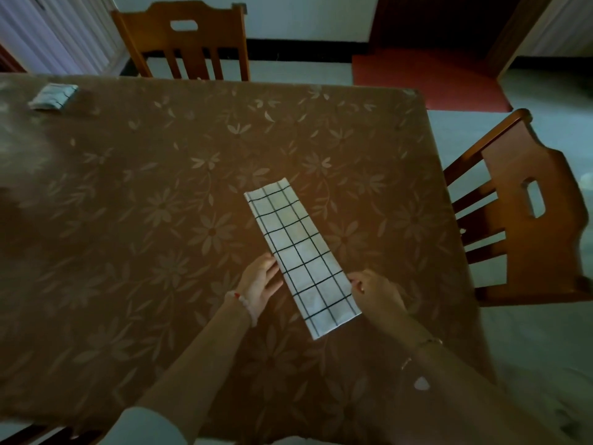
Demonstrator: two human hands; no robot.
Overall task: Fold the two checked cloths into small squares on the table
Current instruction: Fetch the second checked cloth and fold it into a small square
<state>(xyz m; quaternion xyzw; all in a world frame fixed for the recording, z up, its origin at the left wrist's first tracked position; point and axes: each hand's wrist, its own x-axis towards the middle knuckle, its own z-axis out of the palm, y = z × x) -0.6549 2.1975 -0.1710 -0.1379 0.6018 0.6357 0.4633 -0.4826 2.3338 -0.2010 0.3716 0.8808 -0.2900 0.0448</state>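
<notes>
Head view: the checked cloth (301, 255) is lying as a strip on the bench (144, 194), near right. The left hand (260, 282), fingers straight, is touching its left edge. The right hand (373, 292) is pinching its right edge. An uneven pull is likely to skew the layers.

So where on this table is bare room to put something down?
Widest: the table left of the long cloth, up to the folded cloth far left. Also beyond the long cloth's far end. Crowded where left hand and right hand flank it.
</notes>
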